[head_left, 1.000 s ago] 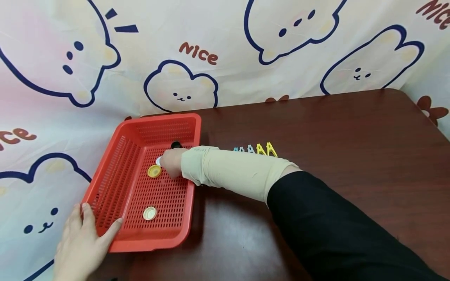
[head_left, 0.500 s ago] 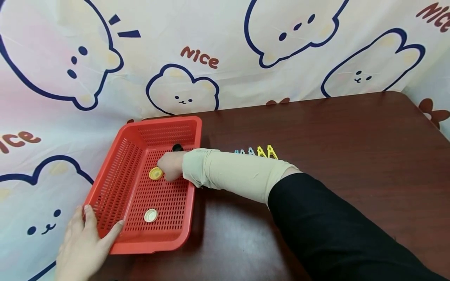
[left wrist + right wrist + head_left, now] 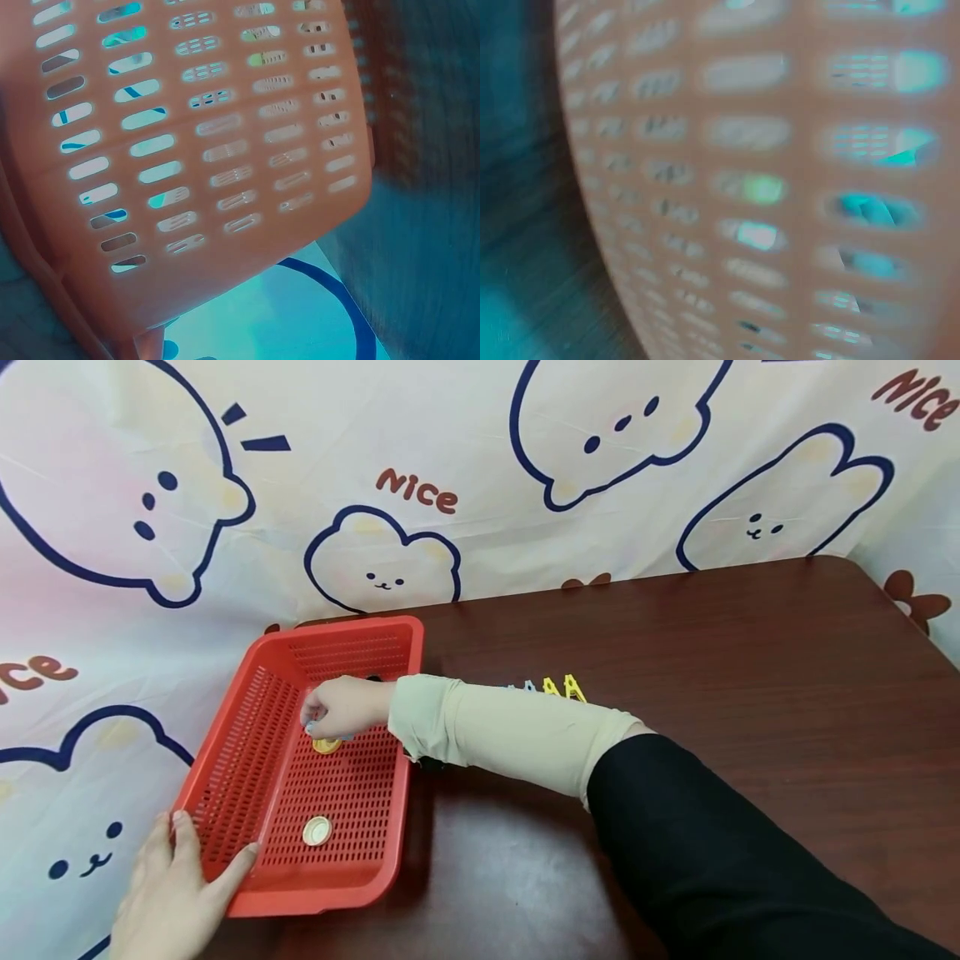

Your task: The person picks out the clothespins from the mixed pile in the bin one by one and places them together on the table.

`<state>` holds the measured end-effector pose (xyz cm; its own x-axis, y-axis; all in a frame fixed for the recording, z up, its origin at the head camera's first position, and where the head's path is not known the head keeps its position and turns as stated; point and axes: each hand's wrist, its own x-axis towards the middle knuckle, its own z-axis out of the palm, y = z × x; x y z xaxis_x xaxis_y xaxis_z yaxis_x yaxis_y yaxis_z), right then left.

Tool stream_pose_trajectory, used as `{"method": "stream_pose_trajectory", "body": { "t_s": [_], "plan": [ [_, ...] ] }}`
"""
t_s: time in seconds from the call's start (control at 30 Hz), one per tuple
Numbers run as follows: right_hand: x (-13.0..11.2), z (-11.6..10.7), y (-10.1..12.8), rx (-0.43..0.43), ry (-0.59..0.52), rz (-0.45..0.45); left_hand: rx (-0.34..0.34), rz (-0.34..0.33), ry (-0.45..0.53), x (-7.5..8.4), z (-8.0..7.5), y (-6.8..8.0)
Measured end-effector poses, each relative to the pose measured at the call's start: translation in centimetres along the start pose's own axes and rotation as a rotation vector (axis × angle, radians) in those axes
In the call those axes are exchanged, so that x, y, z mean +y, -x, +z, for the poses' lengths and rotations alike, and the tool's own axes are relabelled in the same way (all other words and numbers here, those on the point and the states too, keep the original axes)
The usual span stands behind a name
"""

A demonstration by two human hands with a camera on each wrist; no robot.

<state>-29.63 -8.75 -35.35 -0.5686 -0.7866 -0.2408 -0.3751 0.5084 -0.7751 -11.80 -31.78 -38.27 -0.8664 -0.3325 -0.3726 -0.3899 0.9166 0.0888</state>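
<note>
A red slotted basket [image 3: 247,752] stands at the table's left end. My right hand [image 3: 333,710] reaches into it in the head view, its fingers curled down, and pinches a small pale cap [image 3: 310,725] at the fingertips. Just below that hand a yellow cap [image 3: 326,745] lies on the basket floor. A cream cap [image 3: 317,831] lies nearer the front. My left hand [image 3: 176,881] grips the basket's near left corner, thumb inside the rim. Both wrist views show only the basket wall [image 3: 225,135] [image 3: 742,187], the right one blurred.
Small yellow clips [image 3: 564,687] and a pale blue one [image 3: 527,686] stand in a row on the dark wood table [image 3: 712,677], behind my right forearm. A dark object [image 3: 372,677] peeks out behind my wrist inside the basket. A cartoon-bear cloth [image 3: 450,468] hangs behind.
My right hand has moved left across the basket and now covers part of the yellow cap, with the pale cap at its fingertips. My left hand stays on the basket corner.
</note>
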Motion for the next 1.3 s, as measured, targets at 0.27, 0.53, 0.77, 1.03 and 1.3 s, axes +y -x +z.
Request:
{"method": "stream_pose_trajectory", "body": {
  "t_s": [0.27,0.53,0.77,1.03,1.3],
  "plan": [
    [-0.6,-0.9,2.7,0.018,-0.517,0.062,-0.008,-0.002,-0.008,-0.1,0.1,-0.2],
    [0.1,-1.5,6.3,0.074,-0.851,0.061,-0.014,-0.018,-0.011,0.0,0.1,-0.3],
    [2.2,-2.4,8.6,0.142,-1.169,0.141,0.0,-0.031,-0.02,0.1,0.3,-0.2],
    [4.0,-3.4,10.7,0.183,-1.217,0.145,-0.006,-0.035,-0.018,-0.1,0.4,-0.4],
    [5.3,-4.0,13.4,0.215,-1.239,0.117,-0.007,-0.038,-0.016,-0.1,0.4,-0.4]
  ]
}}
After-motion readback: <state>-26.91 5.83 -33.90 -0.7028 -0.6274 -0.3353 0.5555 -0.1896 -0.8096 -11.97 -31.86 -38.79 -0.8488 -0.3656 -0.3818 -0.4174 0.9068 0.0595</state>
